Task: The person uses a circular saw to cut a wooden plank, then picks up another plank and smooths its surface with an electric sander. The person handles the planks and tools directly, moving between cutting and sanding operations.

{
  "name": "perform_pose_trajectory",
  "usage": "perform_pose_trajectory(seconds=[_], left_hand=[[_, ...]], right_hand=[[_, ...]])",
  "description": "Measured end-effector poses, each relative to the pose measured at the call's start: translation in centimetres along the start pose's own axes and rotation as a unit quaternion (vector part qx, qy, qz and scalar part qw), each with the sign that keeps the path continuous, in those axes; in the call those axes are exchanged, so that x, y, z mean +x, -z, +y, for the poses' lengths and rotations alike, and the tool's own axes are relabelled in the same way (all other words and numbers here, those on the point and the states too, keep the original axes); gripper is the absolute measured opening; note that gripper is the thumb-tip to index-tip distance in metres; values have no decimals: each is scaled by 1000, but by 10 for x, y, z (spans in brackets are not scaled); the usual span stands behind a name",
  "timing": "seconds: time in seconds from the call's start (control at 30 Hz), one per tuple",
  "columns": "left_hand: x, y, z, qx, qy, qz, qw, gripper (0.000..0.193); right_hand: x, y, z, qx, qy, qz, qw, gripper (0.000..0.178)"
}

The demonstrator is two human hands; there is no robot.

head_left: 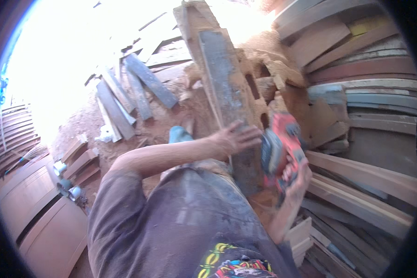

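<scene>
My right hand [297, 175] is wrapped round the handle of a red power tool [287, 132] with a grey, rounded side; blur hides its exact kind. The tool is tilted on its side, at the right of a long, grey, worn plank [224, 78]. My left hand [237, 138] is stretched across that plank with its fingers apart, their tips close to the tool. Whether they touch it, I cannot tell. The plank runs away from my body along a rough, dust-covered wooden support [197, 23].
Loose grey boards [148, 81] lie on the dirt ground at the left. Stacked timber [366, 97] rises along the right, with long beams [361, 176] nearer to me. Large wooden panels [55, 231] and brown blocks [81, 160] sit at the lower left.
</scene>
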State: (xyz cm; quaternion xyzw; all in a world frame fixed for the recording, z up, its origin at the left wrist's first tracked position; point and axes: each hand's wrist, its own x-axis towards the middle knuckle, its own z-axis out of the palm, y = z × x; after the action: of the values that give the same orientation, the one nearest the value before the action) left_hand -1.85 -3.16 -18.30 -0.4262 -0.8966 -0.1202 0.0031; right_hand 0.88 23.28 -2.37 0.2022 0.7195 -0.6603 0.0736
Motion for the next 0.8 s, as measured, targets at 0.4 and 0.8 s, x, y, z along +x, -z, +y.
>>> perform_pose_trajectory(seconds=[0.4, 0.8], left_hand=[[68, 21, -18, 78, -77, -210, 972, 140], [6, 33, -18, -67, 138, -23, 988, 131]], right_hand=[[-152, 112, 58, 23, -80, 141, 987, 59], [-152, 92, 67, -303, 28, -105, 947, 36]])
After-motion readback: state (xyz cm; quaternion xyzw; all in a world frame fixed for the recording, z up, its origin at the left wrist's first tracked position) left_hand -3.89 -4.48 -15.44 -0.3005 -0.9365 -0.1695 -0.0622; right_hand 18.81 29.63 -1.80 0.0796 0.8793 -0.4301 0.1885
